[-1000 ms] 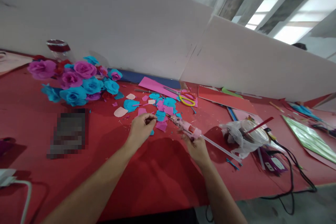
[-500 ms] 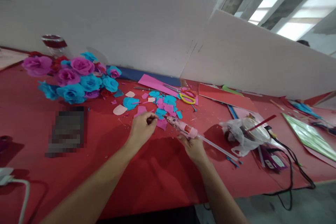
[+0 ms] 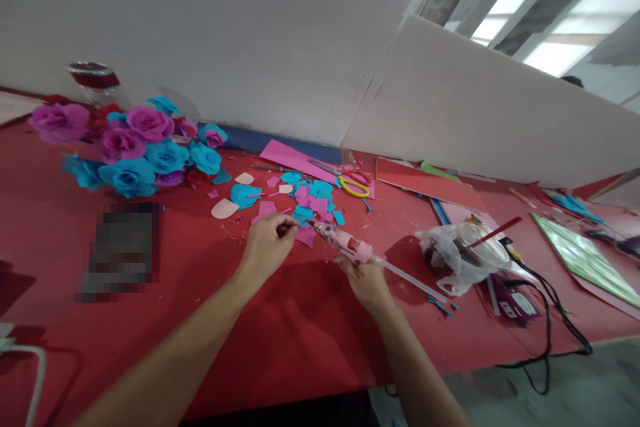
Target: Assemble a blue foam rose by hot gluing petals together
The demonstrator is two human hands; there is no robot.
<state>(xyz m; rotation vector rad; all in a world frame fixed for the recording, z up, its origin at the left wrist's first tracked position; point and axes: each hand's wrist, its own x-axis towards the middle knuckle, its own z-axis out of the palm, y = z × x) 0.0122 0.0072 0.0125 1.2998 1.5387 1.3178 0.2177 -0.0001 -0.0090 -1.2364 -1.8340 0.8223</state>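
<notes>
My right hand is wrapped round the handle of a pink hot glue gun, whose tip points left. A long clear glue stick sticks out of its back end. Close to the tip, my left hand is closed with thumb and fingers pinched. What lies in that pinch, if anything, is too small to make out. Just beyond both hands are blue paper petals, pink paper pieces and pale petals, loosely heaped on the red table.
Paper flowers in blue, purple and red stand at the left, before a lidded jar. Scissors with red and yellow handles lie behind the petals. Rightward are a plastic bag, a purple power strip and black cables.
The view has shifted slightly, so things on the table appear a little further left. My hands and the glue gun hold nearly the same pose.
</notes>
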